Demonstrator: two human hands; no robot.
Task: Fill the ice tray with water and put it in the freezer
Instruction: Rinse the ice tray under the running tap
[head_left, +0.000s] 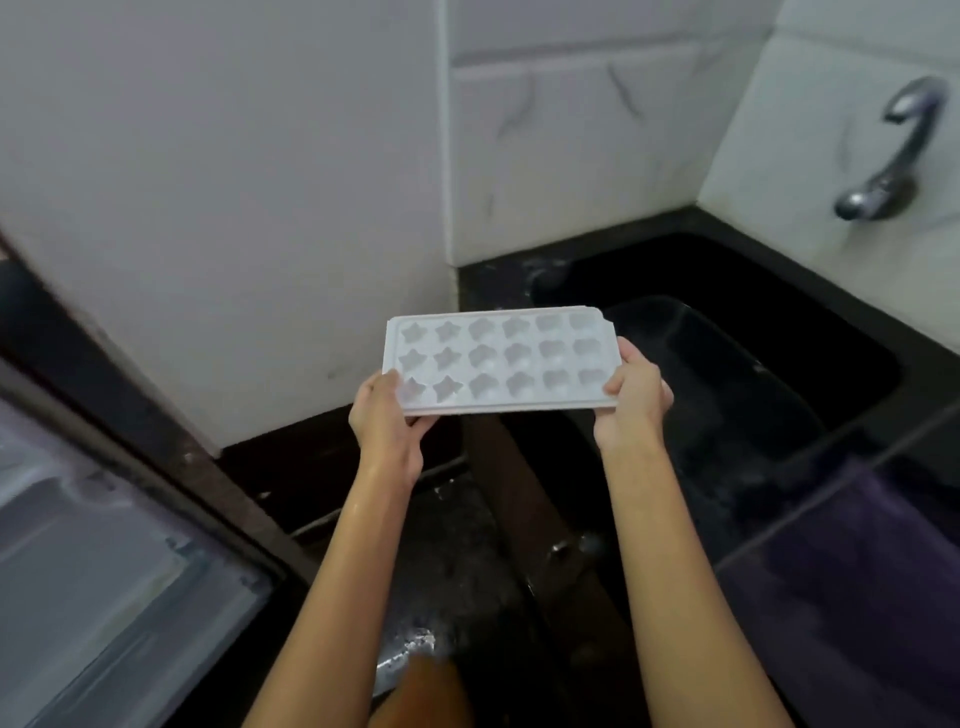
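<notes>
A white ice tray (501, 361) with star-shaped cells is held level in front of me, over the edge of the dark counter. My left hand (385, 423) grips its near left corner, thumb on top. My right hand (635, 397) grips its right end. Whether the cells hold water is hard to tell. A chrome tap (893, 156) sticks out of the tiled wall at the upper right, above a black sink (857, 364). At the lower left is an open white compartment, apparently the freezer (104, 571), with a dark door frame.
A white wall stands right behind the tray. A black basin (737, 395) lies inside the sink. The dark counter (363, 493) below my arms looks wet. A purple cloth (857, 571) hangs at the right.
</notes>
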